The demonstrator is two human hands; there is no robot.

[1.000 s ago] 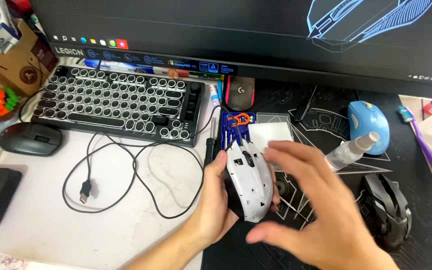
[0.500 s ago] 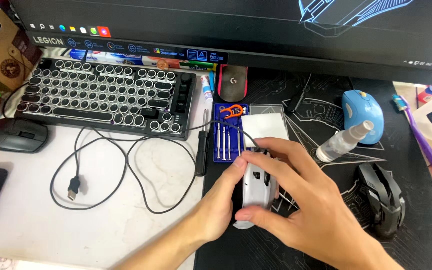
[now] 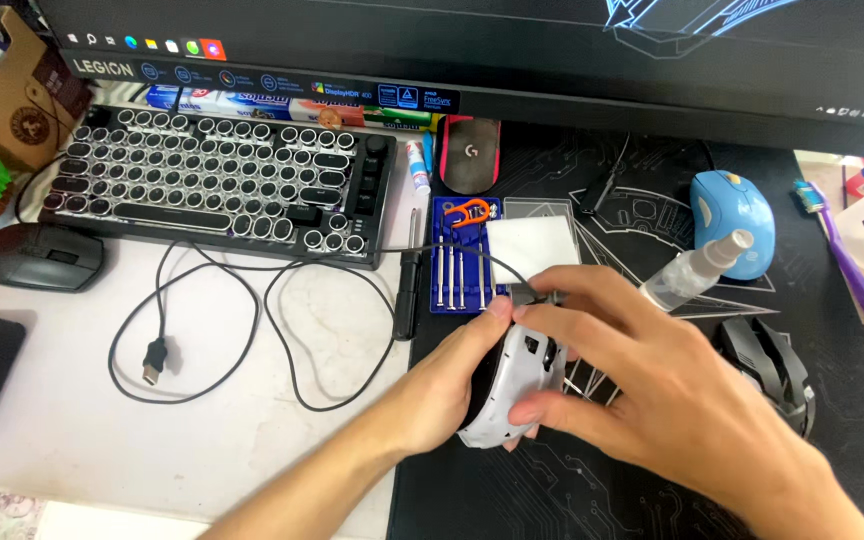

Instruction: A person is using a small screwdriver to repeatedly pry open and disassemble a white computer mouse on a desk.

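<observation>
My left hand (image 3: pixel 442 385) grips a white mouse (image 3: pixel 512 390) from its left side, low over the black desk mat (image 3: pixel 592 480). My right hand (image 3: pixel 652 390) lies across the mouse from the right. Its thumb presses the mouse's near side and its fingertips rest on the front end, where a black cable (image 3: pixel 282 330) joins. The cable loops left over the white desk and ends in a loose plug (image 3: pixel 153 362). Much of the mouse is hidden under my right hand.
Behind the mouse lie a blue case of small screwdrivers (image 3: pixel 460 255), a white pad (image 3: pixel 532 250) and a black screwdriver (image 3: pixel 407 290). To the right are a spray bottle (image 3: pixel 687 272), a blue mouse (image 3: pixel 732 210) and a black mouse (image 3: pixel 772 370). A keyboard (image 3: pixel 222 185) and another black mouse (image 3: pixel 40 258) sit at the left.
My right hand, open and hovering a second ago, has come down onto the white mouse. The mouse has dropped lower and tipped flatter in my left hand.
</observation>
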